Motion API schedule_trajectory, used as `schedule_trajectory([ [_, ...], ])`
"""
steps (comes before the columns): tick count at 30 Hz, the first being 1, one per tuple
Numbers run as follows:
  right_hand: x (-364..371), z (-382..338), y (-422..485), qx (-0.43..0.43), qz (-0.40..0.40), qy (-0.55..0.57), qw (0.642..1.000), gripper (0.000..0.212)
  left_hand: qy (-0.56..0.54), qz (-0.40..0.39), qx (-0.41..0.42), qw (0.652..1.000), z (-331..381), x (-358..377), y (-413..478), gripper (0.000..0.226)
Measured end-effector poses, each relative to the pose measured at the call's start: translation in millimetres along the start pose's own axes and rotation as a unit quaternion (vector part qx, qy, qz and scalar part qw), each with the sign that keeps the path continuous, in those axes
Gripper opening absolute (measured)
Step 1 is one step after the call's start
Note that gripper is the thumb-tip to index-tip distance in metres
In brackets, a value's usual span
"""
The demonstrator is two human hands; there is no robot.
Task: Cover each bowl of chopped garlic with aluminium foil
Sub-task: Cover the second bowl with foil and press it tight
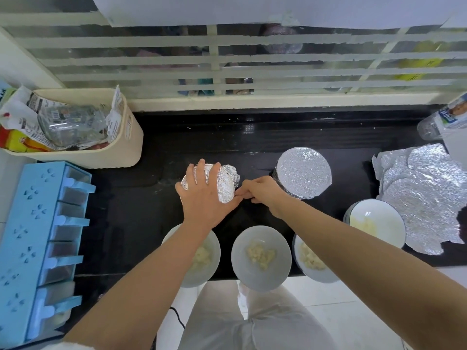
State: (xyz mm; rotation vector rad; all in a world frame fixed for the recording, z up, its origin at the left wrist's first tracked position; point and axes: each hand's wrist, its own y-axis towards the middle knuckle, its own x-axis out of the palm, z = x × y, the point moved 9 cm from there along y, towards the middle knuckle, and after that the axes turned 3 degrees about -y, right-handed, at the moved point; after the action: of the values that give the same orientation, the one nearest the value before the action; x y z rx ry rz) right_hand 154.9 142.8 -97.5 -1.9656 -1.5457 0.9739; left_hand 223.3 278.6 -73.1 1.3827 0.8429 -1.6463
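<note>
While the right hand (260, 192) forms the grip, fingertips pinched closed on the edge of the foil (226, 185) at the lower right rim of the centre bowl hidden beneath it, the left hand (202, 195) lies flat on top, fingers spread, pressing the sheet down. The loose edge sits just left of the grip, so the tuck likely goes down under that rim. Farther out, a finished bowl (303, 173) stands right of centre. Four open bowls (241, 263) of garlic (261, 255) line the tabletop (141, 218) along the lower frame, and spare foil sheets (424, 198) lie far right.
</note>
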Motion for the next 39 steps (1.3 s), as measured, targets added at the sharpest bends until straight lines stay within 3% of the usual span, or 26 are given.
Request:
schedule_trajectory([
  [9,1.2,3.2,0.9,-0.014,-0.022,-0.048,0.998,0.024,0.004,-0.009,0.064,0.998,3.4,0.4,-5.3,0.086],
  [14,-14.7,-21.5,2.5,-0.160,0.098,-0.171,0.967,0.010,0.000,-0.019,0.065,0.998,1.7,0.7,-6.3,0.085],
  [18,2.8,-26.1,3.6,-0.231,0.084,-0.217,0.945,0.027,0.005,-0.023,0.068,0.997,1.5,1.2,-7.0,0.086],
  [30,3.6,-32.8,8.7,-0.236,0.081,-0.260,0.933,0.008,0.001,-0.025,0.074,0.997,0.7,2.1,-8.5,0.087],
  [39,4.8,-37.9,9.3,-0.235,0.087,-0.315,0.915,0.009,0.006,-0.036,0.074,0.997,0.1,5.6,-8.4,0.089],
])
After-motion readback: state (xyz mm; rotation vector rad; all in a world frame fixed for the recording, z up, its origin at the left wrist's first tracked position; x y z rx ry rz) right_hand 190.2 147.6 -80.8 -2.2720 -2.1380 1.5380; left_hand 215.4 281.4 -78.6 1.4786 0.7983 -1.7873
